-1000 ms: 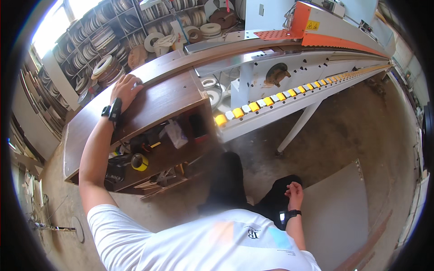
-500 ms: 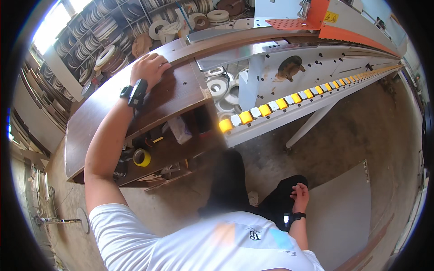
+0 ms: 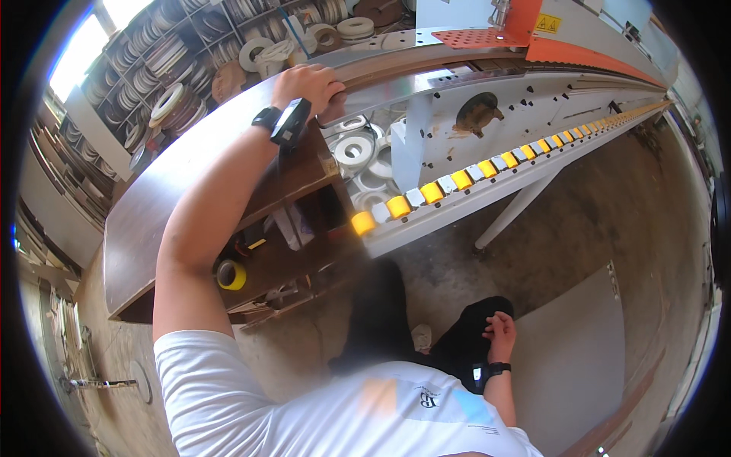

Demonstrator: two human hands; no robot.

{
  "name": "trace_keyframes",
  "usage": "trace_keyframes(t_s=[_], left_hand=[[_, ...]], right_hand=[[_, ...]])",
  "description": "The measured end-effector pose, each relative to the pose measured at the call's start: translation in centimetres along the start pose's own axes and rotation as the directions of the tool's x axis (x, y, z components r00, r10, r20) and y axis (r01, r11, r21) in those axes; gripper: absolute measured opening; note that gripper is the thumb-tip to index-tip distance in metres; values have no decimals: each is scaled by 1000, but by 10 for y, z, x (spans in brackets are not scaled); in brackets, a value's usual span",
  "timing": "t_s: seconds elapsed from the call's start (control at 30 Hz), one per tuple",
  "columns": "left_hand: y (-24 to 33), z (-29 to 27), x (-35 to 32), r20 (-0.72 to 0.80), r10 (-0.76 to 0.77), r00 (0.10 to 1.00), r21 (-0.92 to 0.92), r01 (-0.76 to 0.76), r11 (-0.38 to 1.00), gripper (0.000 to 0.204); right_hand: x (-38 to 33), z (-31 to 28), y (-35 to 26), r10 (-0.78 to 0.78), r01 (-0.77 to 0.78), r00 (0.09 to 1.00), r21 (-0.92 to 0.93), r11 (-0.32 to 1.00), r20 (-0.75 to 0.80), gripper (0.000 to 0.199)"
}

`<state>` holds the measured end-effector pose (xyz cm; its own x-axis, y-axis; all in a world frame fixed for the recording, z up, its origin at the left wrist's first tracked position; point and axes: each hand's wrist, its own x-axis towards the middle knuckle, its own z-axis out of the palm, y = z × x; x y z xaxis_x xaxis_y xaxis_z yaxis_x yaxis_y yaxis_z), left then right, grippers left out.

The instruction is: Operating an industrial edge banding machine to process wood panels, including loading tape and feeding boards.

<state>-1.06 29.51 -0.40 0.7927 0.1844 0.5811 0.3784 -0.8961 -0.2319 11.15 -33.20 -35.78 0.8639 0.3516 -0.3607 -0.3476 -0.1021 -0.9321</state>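
My left hand (image 3: 308,90) reaches forward to the corner of a dark brown worktop (image 3: 179,194). Its fingers curl over the near end of a long, narrow brown board (image 3: 396,70), which runs right along the machine's metal bed (image 3: 373,95). The thumb side is low against the board's edge, and part of the grip is hidden. Down by my right knee hangs my right hand (image 3: 500,330), fingers loosely bent and a little apart, with nothing in it. Both wrists wear dark bands with small devices.
Yellow and white rollers (image 3: 432,192) line a rail on the machine's near side. Orange guards (image 3: 586,61) cover its far right. Tape rolls (image 3: 354,150) lie below the bed. A yellow tape roll (image 3: 231,275) sits in the open shelf. A grey panel (image 3: 567,350) stands at the right.
My left hand has moved right and slightly forward with the brown board's end, from the worktop to the metal bed's edge. The view has shifted slightly; my right hand stays by the knee.
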Motion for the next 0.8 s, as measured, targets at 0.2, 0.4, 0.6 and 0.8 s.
trace_keyframes(t_s=[0.2, 0.4, 0.6, 0.8], left_hand=[[32, 19, 41, -1, 36, 999, 6, -36, 999, 34], [55, 52, 91, 100, 25, 995, 59, -31, 998, 41], [82, 75, 128, 92, 49, 995, -1, -49, 999, 37], [77, 84, 128, 16, 9, 1000, -228, -5, 974, 24]], right_hand=[[-1, -2, 1, 3, -3, 1000, 21, 1000, -14, 25], [-2, -2, 1, 7, -7, 1000, 17, 1000, -28, 26], [-6, -2, -3, -27, 28, 998, 28, 999, -49, 28], [-9, -3, 1, -30, 35, 994, 51, 998, -104, 29]])
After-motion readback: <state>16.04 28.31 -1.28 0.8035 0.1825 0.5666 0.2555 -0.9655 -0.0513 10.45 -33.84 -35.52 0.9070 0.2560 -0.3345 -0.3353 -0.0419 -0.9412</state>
